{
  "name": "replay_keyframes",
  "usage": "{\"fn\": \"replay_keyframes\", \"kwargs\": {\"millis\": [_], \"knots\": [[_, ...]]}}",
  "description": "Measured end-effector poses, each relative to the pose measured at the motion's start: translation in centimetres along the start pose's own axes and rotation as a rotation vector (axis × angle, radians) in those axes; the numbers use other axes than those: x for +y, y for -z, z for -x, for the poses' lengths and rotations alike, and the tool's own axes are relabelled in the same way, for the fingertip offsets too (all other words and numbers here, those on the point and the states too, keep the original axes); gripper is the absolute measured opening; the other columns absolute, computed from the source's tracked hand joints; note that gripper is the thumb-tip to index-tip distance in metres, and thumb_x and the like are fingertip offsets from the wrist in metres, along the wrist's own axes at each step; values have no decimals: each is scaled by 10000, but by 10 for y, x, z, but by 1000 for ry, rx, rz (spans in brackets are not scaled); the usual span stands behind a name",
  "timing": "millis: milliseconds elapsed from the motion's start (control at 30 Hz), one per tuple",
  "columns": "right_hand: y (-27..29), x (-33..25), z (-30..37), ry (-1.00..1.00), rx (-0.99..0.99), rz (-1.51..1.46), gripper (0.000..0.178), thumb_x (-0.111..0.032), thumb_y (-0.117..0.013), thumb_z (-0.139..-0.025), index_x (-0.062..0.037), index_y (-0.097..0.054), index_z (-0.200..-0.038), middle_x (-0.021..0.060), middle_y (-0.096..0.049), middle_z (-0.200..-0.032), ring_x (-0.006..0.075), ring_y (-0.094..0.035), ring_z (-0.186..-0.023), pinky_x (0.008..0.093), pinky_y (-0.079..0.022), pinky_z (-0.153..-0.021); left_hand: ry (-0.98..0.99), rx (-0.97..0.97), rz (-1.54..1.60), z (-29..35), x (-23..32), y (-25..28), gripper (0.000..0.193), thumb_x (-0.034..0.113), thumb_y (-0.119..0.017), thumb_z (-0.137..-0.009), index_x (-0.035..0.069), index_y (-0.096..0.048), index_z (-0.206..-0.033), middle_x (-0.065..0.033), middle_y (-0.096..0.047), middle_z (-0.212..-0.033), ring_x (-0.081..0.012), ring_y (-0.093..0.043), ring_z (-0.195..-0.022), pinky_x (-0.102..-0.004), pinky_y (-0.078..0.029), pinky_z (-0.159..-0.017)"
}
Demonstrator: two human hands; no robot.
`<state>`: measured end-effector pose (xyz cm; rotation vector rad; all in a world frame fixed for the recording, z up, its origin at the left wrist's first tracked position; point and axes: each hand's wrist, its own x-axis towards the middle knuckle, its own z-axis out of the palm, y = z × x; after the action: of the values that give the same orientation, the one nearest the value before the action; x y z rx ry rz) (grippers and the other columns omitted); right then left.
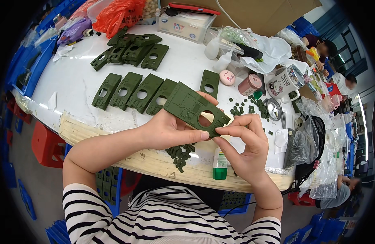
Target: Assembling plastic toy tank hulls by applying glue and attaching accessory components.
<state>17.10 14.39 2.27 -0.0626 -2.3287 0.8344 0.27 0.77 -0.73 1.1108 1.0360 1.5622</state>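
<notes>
My left hand (167, 129) is closed round a dark green plastic tank hull (187, 101) with a round hole, tilted above the table. Its thumb presses beside the hole. My right hand (248, 144) pinches at the hull's near right corner; whatever small thing is between its fingertips is hidden. Behind the held hull stands a row of similar green hulls (122, 92), and another hull (209, 83) lies beyond my fingers. Small green plastic pieces (181, 156) lie in a pile below my left hand, with more loose pieces (258, 106) to the right.
A green-and-clear bottle (220, 164) lies near the table's wooden front edge (155, 164). More hulls (132, 51) are heaped at the back left. A mug (283, 85), a pink jar (250, 84) and bags crowd the right. A red stool (48, 146) stands at left.
</notes>
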Motion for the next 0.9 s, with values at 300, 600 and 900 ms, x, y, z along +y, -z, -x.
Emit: {"fn": "replay_keyframes", "kwargs": {"millis": [300, 600, 900], "knots": [[0, 2, 1, -22, -3, -48, 260, -5, -803, -652, -86, -732, -888, 30, -569, -824, 186, -508, -777, 301, -392, -654, 25, 47, 112, 1, -1, -4, 574, 69, -718, -836, 51, -424, -1328, -53, -570, -1185, -113, -561, -1060, -274, -525, -838], [-1, 0, 0, 131, 34, 106, 297, -26, -801, -654, -99, -731, -934, 36, -567, -826, 228, -508, -792, 322, -402, -671, 45, 20, 119, -2, 4, -1, 586, 74, -695, -843, 31, -390, -1342, -110, -540, -1233, -168, -562, -1094, -334, -535, -880], [13, 4, -1, 175, 66, 38, 326, -67, -792, -674, -38, -689, -982, 82, -547, -831, 226, -509, -770, 331, -433, -696, 116, -62, 250, -2, 12, 12, 686, 73, -640, -813, 62, -292, -1405, -241, -520, -1306, -255, -572, -1129, -410, -570, -846]]}}
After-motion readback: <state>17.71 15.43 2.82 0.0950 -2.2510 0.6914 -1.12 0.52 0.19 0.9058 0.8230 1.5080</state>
